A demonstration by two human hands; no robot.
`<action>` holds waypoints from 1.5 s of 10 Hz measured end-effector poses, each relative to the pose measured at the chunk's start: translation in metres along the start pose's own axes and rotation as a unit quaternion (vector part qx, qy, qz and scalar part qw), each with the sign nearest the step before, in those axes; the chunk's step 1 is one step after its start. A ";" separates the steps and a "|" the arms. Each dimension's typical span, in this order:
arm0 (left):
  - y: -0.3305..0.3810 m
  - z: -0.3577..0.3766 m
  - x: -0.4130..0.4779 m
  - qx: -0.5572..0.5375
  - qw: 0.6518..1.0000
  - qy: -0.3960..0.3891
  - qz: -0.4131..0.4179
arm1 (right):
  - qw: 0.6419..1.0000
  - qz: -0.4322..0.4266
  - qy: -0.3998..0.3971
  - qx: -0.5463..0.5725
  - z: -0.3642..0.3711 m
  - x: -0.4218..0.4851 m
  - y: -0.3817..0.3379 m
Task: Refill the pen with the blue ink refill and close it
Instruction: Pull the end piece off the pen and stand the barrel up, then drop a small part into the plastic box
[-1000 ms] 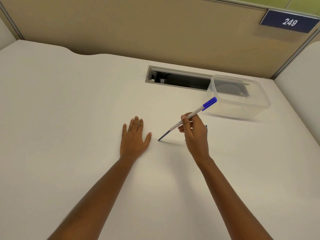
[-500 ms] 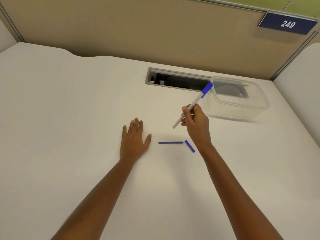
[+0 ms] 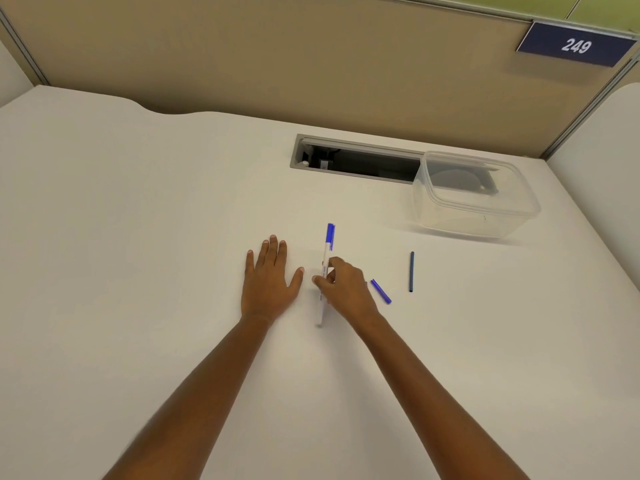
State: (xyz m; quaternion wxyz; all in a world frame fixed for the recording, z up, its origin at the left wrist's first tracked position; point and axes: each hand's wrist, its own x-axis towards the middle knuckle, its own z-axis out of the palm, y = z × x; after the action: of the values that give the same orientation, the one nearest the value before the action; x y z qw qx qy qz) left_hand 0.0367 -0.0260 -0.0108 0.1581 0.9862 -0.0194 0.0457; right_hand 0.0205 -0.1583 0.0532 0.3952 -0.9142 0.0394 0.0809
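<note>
the right hand (image 3: 346, 289) pinches the white pen (image 3: 325, 271) by its barrel, blue cap end pointing away from the person, lower end at the worktop (image 3: 138, 237). the left hand (image 3: 268, 275) lies flat and open just left of that grip. right of the grip lie a short blue piece (image 3: 381, 291) and, farther right, the dark blue ink refill (image 3: 411, 271)

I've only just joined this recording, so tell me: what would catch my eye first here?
The right hand grips a white pen with a blue cap at mid-desk, while the left hand lies flat beside it. To the right lie a short blue piece and a dark thin refill on the white desk. Behind them stands a clear plastic container.
</note>
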 end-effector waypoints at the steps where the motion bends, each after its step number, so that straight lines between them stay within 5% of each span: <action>1: 0.000 0.000 0.000 -0.004 1.000 -0.001 -0.001 | 1.000 -0.006 -0.009 -0.020 0.012 0.002 -0.004; 12: 0.000 0.000 0.001 -0.004 1.000 -0.005 0.000 | 0.993 0.057 0.019 -0.103 0.016 0.038 -0.015; 15: 0.000 -0.001 0.001 -0.003 1.000 -0.003 0.001 | 0.987 -0.022 0.043 -0.155 0.002 0.029 -0.005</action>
State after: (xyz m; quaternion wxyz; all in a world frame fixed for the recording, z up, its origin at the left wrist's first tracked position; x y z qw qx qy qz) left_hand 0.0373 -0.0256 -0.0100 0.1611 0.9858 -0.0206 0.0432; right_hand 0.0495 -0.1535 0.0497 0.2484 -0.9677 0.0228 0.0377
